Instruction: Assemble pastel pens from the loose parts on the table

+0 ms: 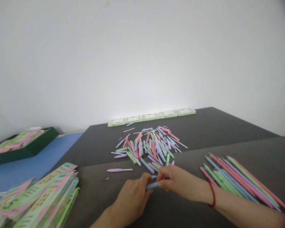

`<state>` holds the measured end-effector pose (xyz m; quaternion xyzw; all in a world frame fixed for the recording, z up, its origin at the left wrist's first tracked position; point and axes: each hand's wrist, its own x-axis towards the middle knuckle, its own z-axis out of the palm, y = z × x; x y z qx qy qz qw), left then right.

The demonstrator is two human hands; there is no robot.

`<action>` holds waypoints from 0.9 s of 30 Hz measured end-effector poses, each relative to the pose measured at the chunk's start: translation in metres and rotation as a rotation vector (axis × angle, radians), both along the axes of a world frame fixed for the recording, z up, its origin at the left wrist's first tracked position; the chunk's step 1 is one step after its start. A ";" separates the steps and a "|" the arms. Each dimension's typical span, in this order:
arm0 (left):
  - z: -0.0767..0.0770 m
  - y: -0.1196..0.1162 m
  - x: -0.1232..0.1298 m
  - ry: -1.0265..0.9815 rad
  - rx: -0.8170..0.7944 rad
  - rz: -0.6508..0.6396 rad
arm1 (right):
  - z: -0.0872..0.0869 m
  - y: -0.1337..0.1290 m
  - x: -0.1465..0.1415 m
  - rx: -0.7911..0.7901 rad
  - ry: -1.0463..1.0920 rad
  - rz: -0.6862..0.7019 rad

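Observation:
Between my hands is a light blue pen barrel [151,186], lying nearly level above the front of the dark table. My left hand [133,197] is closed, its thumb and forefinger pinching the barrel's left end. With bent fingers my right hand [173,179] grips the other end, and its fingertips hide the tip. A red cord is around the right wrist. Just beyond my fingers a second blue piece [154,176] shows in part. Behind the hands spreads a heap of loose pastel pen parts [154,147]. One purple pen tip with a white refill [120,170] lies apart to the left.
To the right lies a row of long pastel pens [242,180]. Several flat green-and-white boxes [150,117] line the table's back edge. Printed colourful packets [38,196] are stacked at the front left. Beyond them a dark green tray [44,142] holds more packets.

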<state>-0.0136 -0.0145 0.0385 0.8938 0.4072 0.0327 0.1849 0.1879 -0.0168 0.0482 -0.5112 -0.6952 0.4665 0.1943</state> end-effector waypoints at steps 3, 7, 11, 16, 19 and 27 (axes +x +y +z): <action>-0.002 0.000 0.000 0.020 0.003 0.016 | -0.003 0.002 -0.002 -0.060 0.031 -0.020; -0.005 0.000 -0.001 0.052 0.012 0.019 | -0.010 -0.001 -0.004 -0.145 0.061 -0.028; -0.006 0.000 -0.001 0.084 0.032 0.012 | -0.015 -0.005 -0.006 -0.207 0.110 -0.035; -0.008 0.005 -0.001 0.141 0.067 -0.047 | -0.013 -0.003 -0.009 -0.144 0.103 -0.066; -0.006 0.009 -0.002 0.121 0.062 -0.013 | -0.003 0.002 -0.009 -0.008 0.098 -0.065; -0.002 0.012 -0.006 -0.013 0.045 0.067 | 0.007 -0.001 -0.006 0.422 -0.109 0.007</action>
